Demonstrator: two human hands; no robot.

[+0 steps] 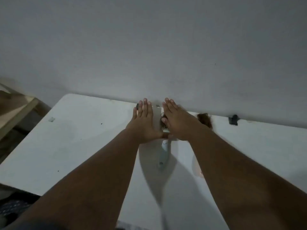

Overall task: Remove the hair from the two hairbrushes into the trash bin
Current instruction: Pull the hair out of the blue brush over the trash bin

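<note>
Both my hands are stretched forward over a white table [83, 138], fingers straight and palms down. My left hand [143, 121] and my right hand [178, 121] hover side by side near the table's far edge, thumbs close together. Between and under them lies a pale teal hairbrush [163, 155], its handle pointing toward me and its bristle head mostly hidden by my right hand. A clump of brown hair [206, 119], probably on a second brush, shows just right of my right wrist. No trash bin is in view.
A plain grey wall [149, 47] rises right behind the table. A dark clip [233, 120] sits at the table's far right edge. A wooden surface [15, 105] stands lower at the left. Dark patterned fabric [11, 208] lies at the bottom left.
</note>
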